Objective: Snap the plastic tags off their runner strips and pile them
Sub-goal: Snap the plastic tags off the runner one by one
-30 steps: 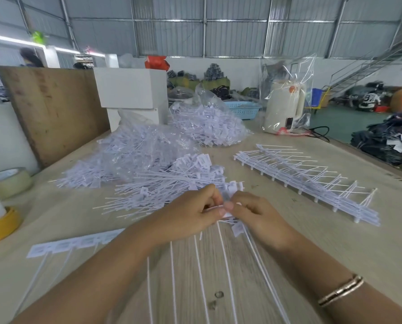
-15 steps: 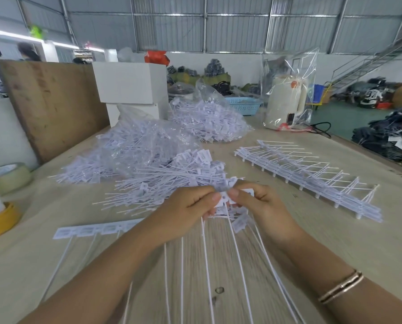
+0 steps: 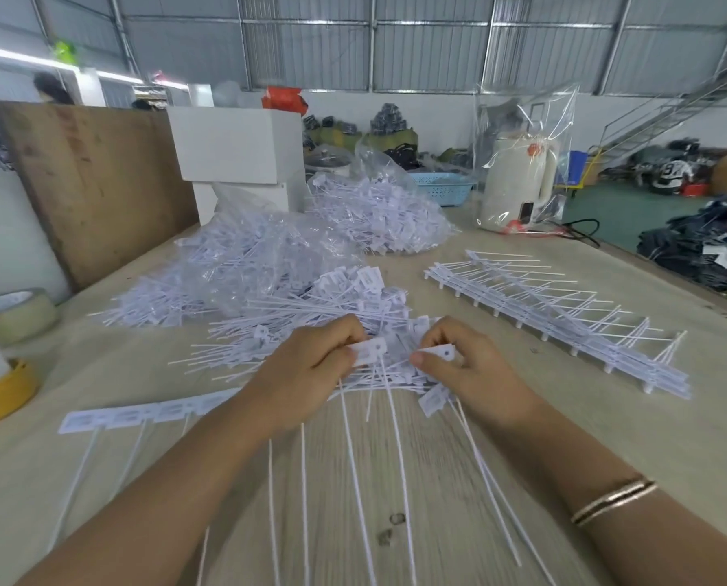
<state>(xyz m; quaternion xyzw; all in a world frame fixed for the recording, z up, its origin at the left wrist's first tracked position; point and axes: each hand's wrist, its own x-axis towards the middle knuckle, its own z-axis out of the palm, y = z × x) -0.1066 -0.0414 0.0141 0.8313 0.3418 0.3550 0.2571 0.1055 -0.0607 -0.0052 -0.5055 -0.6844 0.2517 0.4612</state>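
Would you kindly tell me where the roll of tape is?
In the head view, the roll of tape lies at the table's far left edge, just beyond the yellow-based object.

The tags [image 3: 366, 348] and their long tails were plain white, as was the loose pile [image 3: 311, 315] behind them and the stack of strips [image 3: 565, 327]. The table [image 3: 607, 437] was pale wood with a fine grey grain. A tape roll [image 3: 2, 395] was yellow, the basket [image 3: 442, 186] light blue, the kettle [image 3: 516, 179] cream, and the bracelet [image 3: 611, 499] gold with a dark stripe.
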